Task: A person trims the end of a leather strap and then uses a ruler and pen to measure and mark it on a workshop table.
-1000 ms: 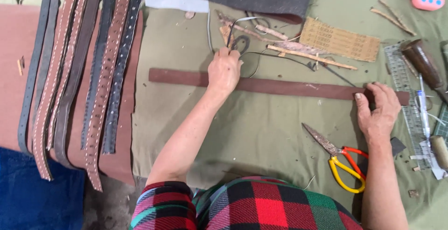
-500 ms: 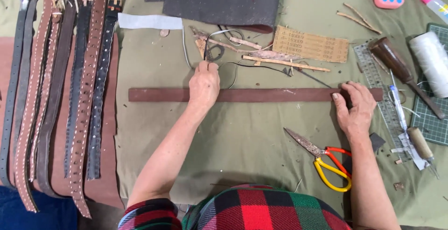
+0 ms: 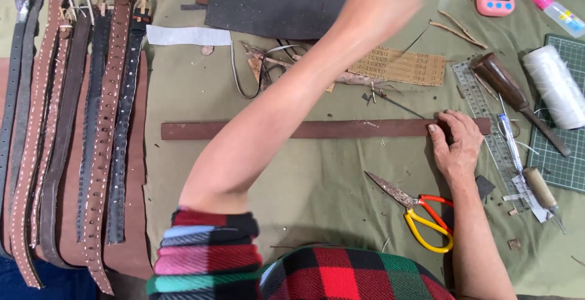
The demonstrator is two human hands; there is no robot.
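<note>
A long brown leather strip (image 3: pixel 341 129) lies flat across the green cloth. My right hand (image 3: pixel 456 143) rests on its right end, fingers pressed on the leather. My left hand (image 3: pixel 381 1) is raised and reaches far forward over the dark leather sheet (image 3: pixel 268 1); it is blurred, and I cannot tell whether it holds anything. My left forearm crosses over the middle of the strip and hides part of it.
Several finished belts (image 3: pixel 73 129) hang in a row at the left. Scissors with red and yellow handles (image 3: pixel 420 211) lie near my right arm. A clear ruler (image 3: pixel 487 117), an awl (image 3: pixel 503 84), white thread spool (image 3: pixel 553 84), cutting mat (image 3: pixel 563 154), pink timer (image 3: pixel 494 1) and sandpaper (image 3: pixel 402 65) lie to the right.
My left hand has lifted off the strip and swung forward and to the right over the dark leather sheet. My right hand stays on the strip's right end.
</note>
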